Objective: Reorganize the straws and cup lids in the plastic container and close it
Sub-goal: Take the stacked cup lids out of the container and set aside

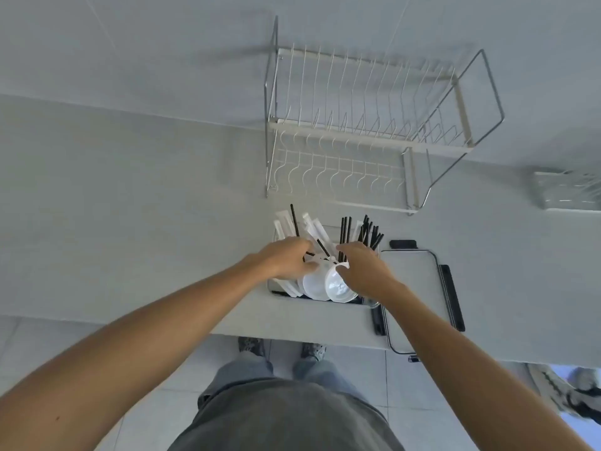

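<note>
**Both hands in the container**

Container [276, 289] sits open on the surface [130, 222], near its front edge. Lid [413, 288] lies just right of it. Left hand [286, 260] and right hand [364, 270] reach in over the cup lids [320, 283]; fingers hidden, grip cannot be told. Black straws [369, 232] and wrapped straws [313, 226] stick up behind. Rack [367, 131] stands beyond.

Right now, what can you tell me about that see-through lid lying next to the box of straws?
The container lid lies flat on the grey counter, just right of the open plastic container. It looks like clear plastic, rectangular with rounded corners, with black latches on its far, left and right edges. Its near end hangs over the counter's edge. The right forearm crosses above its left side; neither hand visibly touches it.
</note>
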